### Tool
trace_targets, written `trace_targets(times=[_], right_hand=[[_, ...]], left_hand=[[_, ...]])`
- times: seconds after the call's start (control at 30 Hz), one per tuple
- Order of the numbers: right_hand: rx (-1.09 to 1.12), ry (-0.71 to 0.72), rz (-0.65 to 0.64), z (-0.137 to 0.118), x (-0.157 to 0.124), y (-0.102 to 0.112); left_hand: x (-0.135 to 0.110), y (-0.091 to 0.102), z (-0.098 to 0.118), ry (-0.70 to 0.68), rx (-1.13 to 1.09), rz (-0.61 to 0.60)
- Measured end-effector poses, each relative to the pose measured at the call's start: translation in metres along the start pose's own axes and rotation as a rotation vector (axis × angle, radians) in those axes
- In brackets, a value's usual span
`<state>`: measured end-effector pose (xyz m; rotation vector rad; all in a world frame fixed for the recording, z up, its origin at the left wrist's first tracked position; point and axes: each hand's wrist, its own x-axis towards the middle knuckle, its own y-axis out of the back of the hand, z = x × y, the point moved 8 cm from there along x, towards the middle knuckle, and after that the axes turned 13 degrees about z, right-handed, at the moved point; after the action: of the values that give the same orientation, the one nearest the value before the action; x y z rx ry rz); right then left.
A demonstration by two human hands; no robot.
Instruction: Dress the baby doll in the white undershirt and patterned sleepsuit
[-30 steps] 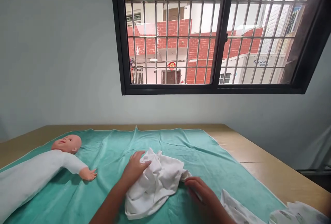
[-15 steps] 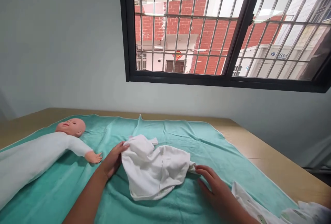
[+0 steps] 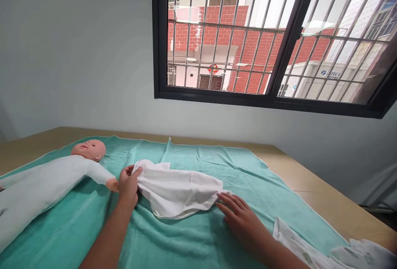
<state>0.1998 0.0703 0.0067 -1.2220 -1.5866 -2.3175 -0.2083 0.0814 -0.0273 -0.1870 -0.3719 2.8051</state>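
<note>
Head view, forward and down over the tabletop [image 3: 325, 207]. White garment [image 3: 180, 192] is laid across the middle of the green towel [image 3: 192, 240], drawn out lengthwise between the two hands

Left hand [image 3: 127, 183]: grip closed on the garment's left end, cloth pinched between thumb and fingers. It is held just beside the outstretched arm of the doll [image 3: 49, 180]

Right hand [image 3: 240, 215]: grip released, palm down, fingers spread, fingertips touching the garment's right end

Change noted: a second ago the garment was bunched in a heap under both hands, and half a second ago it was only partly opened. Now it is pulled long and much flatter, with a few folds left along the near edge. The left hand has been carried leftward with the cloth, toward the doll, which lies on its back at the towel's left side in a white suit

Spreading is judged well along, not finished

Patterned cloths [image 3: 310, 252] are seen at the lower right corner, apart from the garment. Barred window [image 3: 273, 37] is seen above
</note>
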Motion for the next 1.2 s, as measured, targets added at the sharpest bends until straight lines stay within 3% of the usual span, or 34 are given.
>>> trace_targets(times=[0.07,0.17,0.23,0.3,0.4,0.5,0.6,0.7,0.8,0.9,0.97,1.1,1.17,1.2], right_hand=[[0.023,0.057,0.005,-0.015,0.018,-0.009],[0.061,0.025,-0.069,-0.023,0.043,-0.032],[0.095,-0.045,-0.143,-0.019,0.057,-0.045],[0.185,-0.218,-0.145,-0.004,0.072,-0.045],[0.495,-0.625,0.039,0.028,0.092,-0.019],[0.972,-0.968,0.21,0.043,0.107,0.014],[1.342,-1.103,0.269,0.036,0.127,0.052],[1.329,-1.111,0.353,0.034,0.143,0.088],[1.26,-1.091,0.418,0.03,0.15,0.105],[1.338,-0.967,0.425,0.01,0.155,0.105],[1.355,-0.74,0.329,-0.019,0.162,0.107],[1.125,-0.093,-0.144,-0.097,0.165,0.104],[1.107,0.016,-0.245,-0.101,0.162,0.098],[1.149,-0.02,-0.231,-0.09,0.164,0.095]], left_hand=[[0.0,0.0,0.004,-0.043,0.076,-0.001],[0.005,0.002,0.01,-0.06,0.191,-0.006],[0.009,0.006,0.015,-0.043,0.238,-0.013],[0.013,0.01,0.02,-0.001,0.238,-0.023],[0.014,0.01,0.029,0.105,0.166,-0.074],[0.004,-0.001,0.047,0.187,0.056,-0.176],[-0.03,-0.023,0.081,0.212,-0.085,-0.379],[-0.101,-0.05,0.128,0.222,-0.165,-0.771],[-0.177,-0.06,0.164,0.042,0.075,-1.058],[-0.22,-0.059,0.172,-0.139,0.317,-1.129],[-0.231,-0.06,0.167,-0.178,0.349,-1.127],[-0.235,-0.066,0.145,-0.09,0.346,-1.149],[-0.232,-0.069,0.142,-0.108,0.375,-1.141],[-0.23,-0.069,0.143,-0.146,0.395,-1.14]])
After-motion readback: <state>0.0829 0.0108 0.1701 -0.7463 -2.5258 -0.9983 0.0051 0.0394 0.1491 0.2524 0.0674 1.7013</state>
